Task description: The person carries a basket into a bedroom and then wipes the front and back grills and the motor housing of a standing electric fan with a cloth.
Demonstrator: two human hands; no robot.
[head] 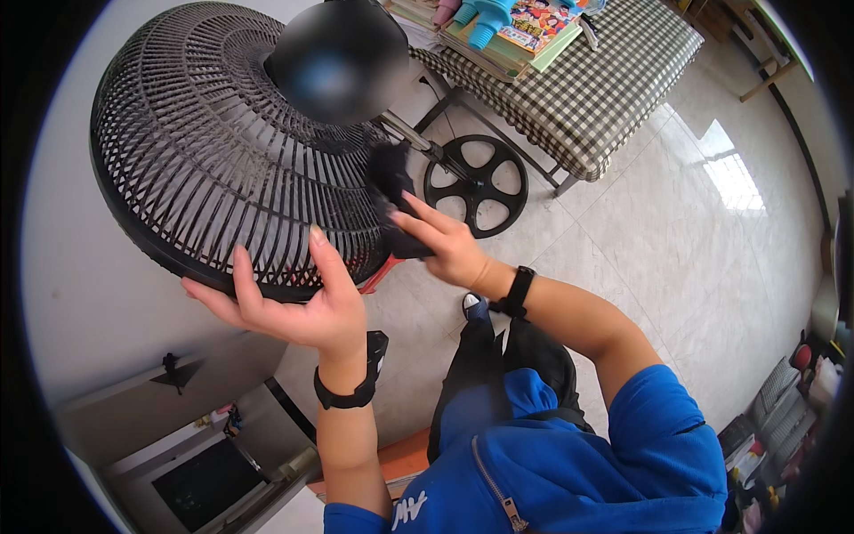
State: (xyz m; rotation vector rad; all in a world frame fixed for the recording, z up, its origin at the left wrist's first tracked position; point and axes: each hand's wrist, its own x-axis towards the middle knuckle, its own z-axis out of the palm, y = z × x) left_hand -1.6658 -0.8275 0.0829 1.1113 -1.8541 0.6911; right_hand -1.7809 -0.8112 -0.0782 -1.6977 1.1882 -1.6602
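Note:
A black pedestal fan fills the upper left, its rear wire grille (253, 160) coated with grey dust. Around the lower rim of the grille, my left hand (293, 300) grips with thumb and fingers on the bars. My right hand (447, 243) holds a dark cloth (393, 173) against the grille's right side; the cloth is partly blurred. Above them sits the fan's motor housing (340, 60), also blurred. A metal pole (410, 133) runs from the fan down to a round, spoked black base (477, 187) on the floor.
A table with a checkered cloth (620, 73) stands at the upper right, bearing books (534, 33) and blue plastic parts (490, 20). Something red (380, 275) shows below the fan's rim. Pale tiles (634, 233) cover the floor. Assorted items (780, 414) lie at the right edge.

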